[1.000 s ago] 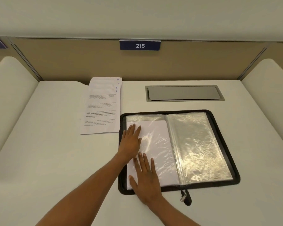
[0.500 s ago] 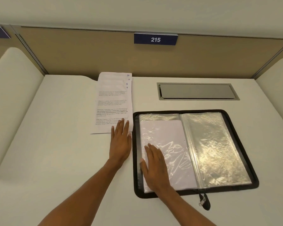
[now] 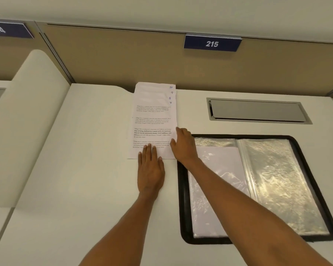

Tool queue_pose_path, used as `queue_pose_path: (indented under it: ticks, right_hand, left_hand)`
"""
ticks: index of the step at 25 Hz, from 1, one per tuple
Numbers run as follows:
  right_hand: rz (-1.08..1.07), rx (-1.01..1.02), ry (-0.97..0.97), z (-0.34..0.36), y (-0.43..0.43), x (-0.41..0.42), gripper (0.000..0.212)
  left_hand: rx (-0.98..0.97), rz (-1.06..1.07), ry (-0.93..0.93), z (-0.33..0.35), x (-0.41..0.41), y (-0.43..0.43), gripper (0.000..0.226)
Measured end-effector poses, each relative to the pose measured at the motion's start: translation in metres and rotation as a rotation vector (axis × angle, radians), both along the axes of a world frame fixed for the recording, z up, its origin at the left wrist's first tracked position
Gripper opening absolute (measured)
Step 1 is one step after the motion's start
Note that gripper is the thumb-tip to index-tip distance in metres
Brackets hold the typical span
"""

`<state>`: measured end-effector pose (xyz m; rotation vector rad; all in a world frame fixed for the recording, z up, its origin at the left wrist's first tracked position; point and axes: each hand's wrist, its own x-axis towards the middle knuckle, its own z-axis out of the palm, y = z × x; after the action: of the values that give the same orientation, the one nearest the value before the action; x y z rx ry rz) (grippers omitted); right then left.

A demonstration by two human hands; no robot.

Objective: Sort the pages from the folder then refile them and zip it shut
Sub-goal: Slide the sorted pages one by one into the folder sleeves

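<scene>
From where I stand, the print on the pages [image 3: 153,121] is too small to read; only handwritten numbers 10, 9, 8 and 7 show down the top right corners, where the sheets are fanned. The stack lies on the desk [image 3: 85,169], just left of the open folder [image 3: 182,204] and reaching back to the partition. The right forearm crosses the folder's left half and covers part of the white sheet [image 3: 219,158] tucked in the left plastic sleeve. The folder's near right corner is cut off by that arm, and I see no zip pull. The empty right sleeve [image 3: 273,179] glares with reflected light.

The left hand [image 3: 150,169] lies flat, palm down, fingers straight and close together, their tips resting on the bottom edge of the top page. The right hand [image 3: 183,144] is at the stack's right edge, thumb on the paper and fingers reaching up along the side. Whether those fingers hook under the edge or just touch it, I cannot tell.

Behind, a metal hatch [image 3: 258,111] sits in the desk, and a blue plate [image 3: 212,43] reads 215.
</scene>
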<state>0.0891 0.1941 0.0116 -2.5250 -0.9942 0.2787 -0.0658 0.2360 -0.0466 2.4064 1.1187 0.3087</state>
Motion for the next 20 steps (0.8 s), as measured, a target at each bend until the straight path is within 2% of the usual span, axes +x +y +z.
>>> queue_pose_path:
  ticks: [4,10,13,17,20]
  right_hand:
    - [-0.065,-0.109,-0.003,-0.008,0.023,0.021,0.03]
    - [-0.302,0.123,0.144,-0.004,0.034,0.023,0.015]
    - [-0.293,0.114,0.055,-0.005,0.036,0.018,0.002]
    - [-0.196,0.092,-0.171,-0.004,0.037,0.006,0.003]
    - [-0.162,0.17,-0.168,-0.006,0.038,0.0,0.007]
  left_hand:
    - [0.052,0.006,-0.003,-0.003,0.0,0.0,0.056]
    - [0.104,0.002,-0.004,-0.007,0.001,0.0,0.056]
    - [0.089,0.011,-0.003,-0.006,0.001,0.0,0.056]
    - [0.089,0.003,0.025,-0.007,0.002,0.0,0.06]
    - [0.093,0.002,0.027,-0.008,0.002,0.0,0.063]
